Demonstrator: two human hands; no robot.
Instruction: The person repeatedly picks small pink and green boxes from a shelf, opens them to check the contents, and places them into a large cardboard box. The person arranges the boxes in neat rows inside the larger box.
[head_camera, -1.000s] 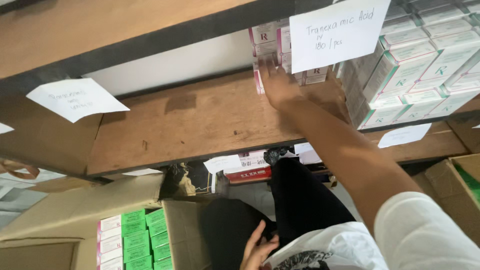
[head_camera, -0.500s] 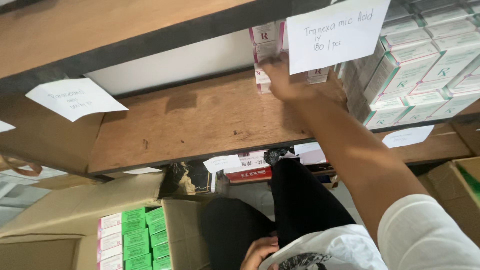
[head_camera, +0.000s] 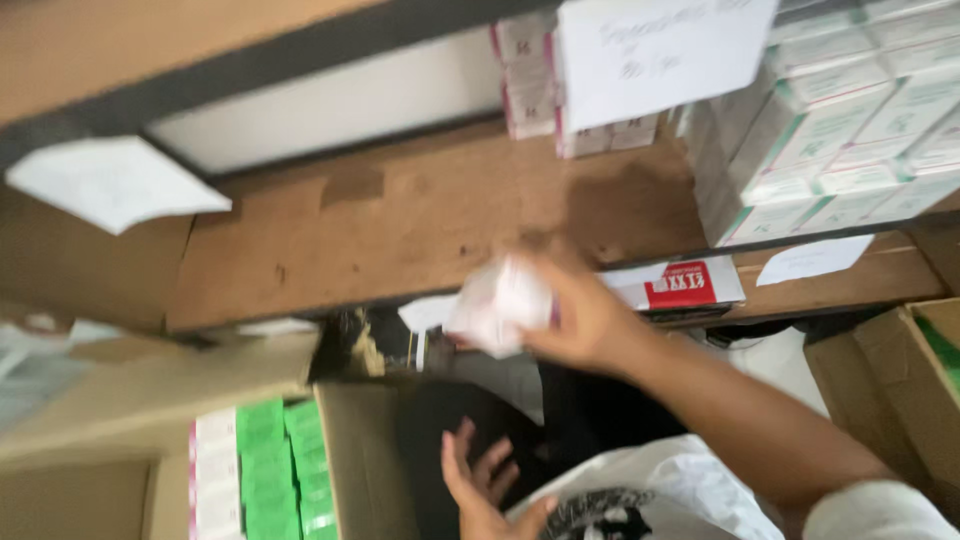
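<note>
Pulled back from the stack at the rear of the shelf, the right hand now carries a small white and pink box, blurred by motion, in front of the wooden shelf edge. Its grip is closed around the box. Below it the left hand waits with open, empty fingers. Behind the grip stand pink boxes and green-white boxes. The step in hand seems the carrying away; next, I judge, a steady lowering toward the left hand.
</note>
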